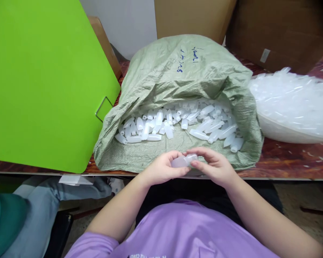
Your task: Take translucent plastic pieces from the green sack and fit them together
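Note:
In front of the sack's mouth, my left hand is closed around the body of a small translucent white plastic bottle. My right hand pinches its right end, where a clear cap-like piece shows between thumb and fingers. Whether that piece is separate from the bottle I cannot tell. Beyond both hands lies a pale green woven sack, open towards me, with blue handwriting on top. Many similar translucent bottles lie loose inside it.
A bulging clear plastic bag of pale pieces sits right of the sack. A large bright green board with a wire handle stands at left. Cardboard boxes stand behind. Another person's legs show at lower left, below the table edge.

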Tool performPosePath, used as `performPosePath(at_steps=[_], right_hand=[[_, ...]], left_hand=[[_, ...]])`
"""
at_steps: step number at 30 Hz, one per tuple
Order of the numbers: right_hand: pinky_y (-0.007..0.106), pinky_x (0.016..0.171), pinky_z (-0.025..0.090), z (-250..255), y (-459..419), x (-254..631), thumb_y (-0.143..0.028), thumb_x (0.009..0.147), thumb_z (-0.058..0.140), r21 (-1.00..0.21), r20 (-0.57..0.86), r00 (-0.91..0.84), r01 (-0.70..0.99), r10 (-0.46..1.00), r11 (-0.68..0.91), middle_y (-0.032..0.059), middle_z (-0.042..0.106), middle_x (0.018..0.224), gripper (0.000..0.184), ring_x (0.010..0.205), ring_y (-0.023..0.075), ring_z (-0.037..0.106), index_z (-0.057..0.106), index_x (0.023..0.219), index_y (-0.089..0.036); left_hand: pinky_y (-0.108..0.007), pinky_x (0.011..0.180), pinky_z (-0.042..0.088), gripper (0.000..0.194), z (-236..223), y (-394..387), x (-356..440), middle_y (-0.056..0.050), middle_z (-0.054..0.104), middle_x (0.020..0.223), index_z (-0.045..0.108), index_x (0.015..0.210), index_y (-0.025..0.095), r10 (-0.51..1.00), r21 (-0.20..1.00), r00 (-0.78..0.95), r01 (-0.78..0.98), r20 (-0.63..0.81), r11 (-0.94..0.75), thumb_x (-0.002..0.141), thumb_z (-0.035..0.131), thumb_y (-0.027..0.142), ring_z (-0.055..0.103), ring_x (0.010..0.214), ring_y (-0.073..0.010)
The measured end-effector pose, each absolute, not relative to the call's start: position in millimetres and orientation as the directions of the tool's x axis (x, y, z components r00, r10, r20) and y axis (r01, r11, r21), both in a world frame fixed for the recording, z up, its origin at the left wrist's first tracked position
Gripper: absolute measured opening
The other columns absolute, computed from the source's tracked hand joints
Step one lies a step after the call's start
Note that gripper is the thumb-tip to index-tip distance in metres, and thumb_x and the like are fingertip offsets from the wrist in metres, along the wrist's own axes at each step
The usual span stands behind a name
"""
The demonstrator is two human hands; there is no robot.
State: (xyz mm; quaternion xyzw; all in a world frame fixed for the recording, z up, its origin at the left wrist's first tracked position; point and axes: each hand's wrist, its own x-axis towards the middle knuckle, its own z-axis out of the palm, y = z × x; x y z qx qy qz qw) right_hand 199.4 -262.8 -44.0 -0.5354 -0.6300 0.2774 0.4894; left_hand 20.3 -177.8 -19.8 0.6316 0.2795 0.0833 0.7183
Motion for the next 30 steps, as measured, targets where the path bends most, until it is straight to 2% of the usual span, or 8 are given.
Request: performPosePath(at_steps=[3,7,10,12,16,21,25,30], right_hand=[[0.03,0.076,0.051,-34.9,-269.1,201.3,-0.029,0.08,0.062,-0.823,0.364,-0.115,0.425,0.924,0.377,0.0057,0.064,0.094,0.021,0.085,0.016,0.062,0.065,0.1,-0.023],[0.025,0.075,0.05,-14.6,-283.2,199.4,-0.019,0.088,0.05,-0.62,0.409,-0.419,0.525,0.811,0.583,0.0065,0.066,0.1,0.026,0.089,0.0136,0.062,0.063,0.109,-0.025],[0.026,0.074,0.049,-8.4,-291.3,193.0,-0.02,0.09,0.046,-0.513,0.403,-0.446,0.613,0.799,0.601,0.0066,0.068,0.102,0.027,0.089,0.0146,0.063,0.062,0.111,-0.025],[0.024,0.065,0.049,-11.8,-292.9,187.8,-0.032,0.089,0.049,-0.591,0.305,-0.341,0.665,0.89,0.457,0.0057,0.07,0.087,0.024,0.076,0.0143,0.064,0.067,0.101,-0.022],[0.024,0.051,0.045,-25.9,-290.9,182.4,-0.045,0.093,0.029,-0.748,-0.022,-0.078,0.662,0.997,0.035,0.0024,0.062,0.054,0.054,0.051,0.0124,0.058,0.065,0.063,-0.018],[0.032,0.077,0.048,-32.2,-290.3,187.7,-0.046,0.083,0.052,-0.734,0.156,-0.105,0.653,0.982,0.186,0.0104,0.062,0.107,0.041,0.092,0.0207,0.06,0.056,0.113,-0.019],[0.027,0.06,0.048,-34.4,-289.0,188.9,-0.038,0.092,0.034,-0.771,-0.007,-0.082,0.635,0.997,0.046,0.0029,0.064,0.07,0.033,0.063,0.0147,0.06,0.062,0.089,-0.02],[0.03,0.072,0.048,-35.2,-285.9,185.9,-0.032,0.084,0.052,-0.736,0.183,-0.137,0.637,0.974,0.228,0.0077,0.064,0.094,0.022,0.083,0.0178,0.06,0.056,0.102,-0.019]], left_hand=[[-0.019,0.041,0.033,0.037,-23.1,-171.5,18.1,0.005,0.049,0.058,0.053,0.076,0.014,0.249,0.882,0.874,0.323,-0.417,0.343,0.06,0.075,0.039,0.041,0.044,-0.0049],[-0.02,0.035,0.027,0.036,-34.1,-165.6,14.3,0.007,0.041,0.044,0.057,0.068,0.012,-0.136,0.761,0.886,0.452,-0.443,0.466,0.056,0.077,0.039,0.033,0.035,-0.0041],[-0.02,0.034,0.023,0.036,-39.1,-166.6,13.0,0.009,0.036,0.039,0.058,0.067,0.012,-0.256,0.708,0.859,0.511,-0.444,0.487,0.058,0.076,0.042,0.028,0.033,-0.0041],[-0.02,0.035,0.024,0.036,-37.8,-169.1,13.8,0.008,0.038,0.041,0.057,0.066,0.013,-0.234,0.723,0.857,0.514,-0.46,0.462,0.057,0.076,0.042,0.03,0.034,-0.0043],[-0.021,0.042,0.03,0.038,-25.8,-173.7,15.9,0.005,0.048,0.053,0.058,0.072,0.015,0.0,0.832,0.849,0.518,-0.529,0.198,0.053,0.078,0.042,0.04,0.044,-0.006],[-0.02,0.053,0.035,0.042,-11.7,-174.8,12.8,0.004,0.053,0.065,0.058,0.078,0.016,0.29,0.825,0.795,0.565,-0.533,-0.031,0.054,0.076,0.045,0.047,0.058,-0.0086],[-0.021,0.05,0.034,0.04,-10.9,-177.0,10.8,0.004,0.053,0.064,0.057,0.077,0.016,0.334,0.786,0.762,0.612,-0.555,-0.087,0.057,0.073,0.046,0.047,0.056,-0.0093],[-0.02,0.05,0.034,0.033,-15.8,-180.4,10.7,0.003,0.054,0.065,0.057,0.078,0.016,0.314,0.8,0.77,0.597,-0.555,-0.049,0.062,0.068,0.042,0.047,0.055,-0.0094]])
